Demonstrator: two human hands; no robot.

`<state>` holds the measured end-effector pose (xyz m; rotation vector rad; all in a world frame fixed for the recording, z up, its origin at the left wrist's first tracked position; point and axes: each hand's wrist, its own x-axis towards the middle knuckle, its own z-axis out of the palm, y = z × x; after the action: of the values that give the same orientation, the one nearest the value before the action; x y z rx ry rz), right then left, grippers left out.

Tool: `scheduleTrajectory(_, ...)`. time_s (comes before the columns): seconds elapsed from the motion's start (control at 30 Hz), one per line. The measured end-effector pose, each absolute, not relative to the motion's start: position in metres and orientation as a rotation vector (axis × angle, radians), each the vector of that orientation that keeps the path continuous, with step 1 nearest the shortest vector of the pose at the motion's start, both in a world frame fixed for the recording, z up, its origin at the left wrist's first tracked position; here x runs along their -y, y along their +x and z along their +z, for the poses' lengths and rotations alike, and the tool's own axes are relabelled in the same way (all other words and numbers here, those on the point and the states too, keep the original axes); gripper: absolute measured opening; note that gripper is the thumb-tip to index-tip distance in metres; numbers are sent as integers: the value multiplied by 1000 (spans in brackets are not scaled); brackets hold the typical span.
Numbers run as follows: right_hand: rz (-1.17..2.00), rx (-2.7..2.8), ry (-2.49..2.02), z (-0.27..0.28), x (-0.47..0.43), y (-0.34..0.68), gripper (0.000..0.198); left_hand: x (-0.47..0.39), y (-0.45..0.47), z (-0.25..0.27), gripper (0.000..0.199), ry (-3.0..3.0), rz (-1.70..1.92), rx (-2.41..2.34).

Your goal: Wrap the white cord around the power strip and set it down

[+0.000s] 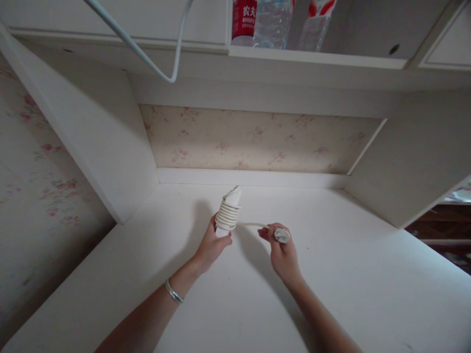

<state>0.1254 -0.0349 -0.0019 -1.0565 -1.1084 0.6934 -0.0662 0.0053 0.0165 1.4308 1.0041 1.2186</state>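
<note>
My left hand [215, 242] is closed around the lower end of a white power strip [232, 197], held tilted above the desk. Several turns of its cream cord [228, 217] are wound around the strip's middle. A short stretch of cord runs from the coil across to my right hand [283, 255]. That hand is closed on the plug [282, 235], which has a pale, rounded body. The underside of the strip and the fingers behind it are hidden.
Below both hands spreads the white desk top [228, 304]. White side panels [99, 137] stand left and right. Overhead, a shelf [316, 58] bears bottles [274, 22], including a red-labelled one [244, 22]. A pale bent tube [147, 60] hangs down at the upper left.
</note>
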Motion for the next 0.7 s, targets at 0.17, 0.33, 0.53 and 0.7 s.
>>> scheduleTrajectory(0.17,883,904,-928,-2,26,130,30,0,-66,28,41,926,1215,-769)
scheduleTrajectory(0.33,942,725,-893,4,18,143,31,8,-66,32,42,795,1146,-683)
scheduleTrajectory(0.53,875,647,-861,15,16,160,31,12,-61,29,24,809,959,-588)
scheduleTrajectory(0.7,886,655,-861,16,18,164,29,12,-63,31,32,669,871,-435)
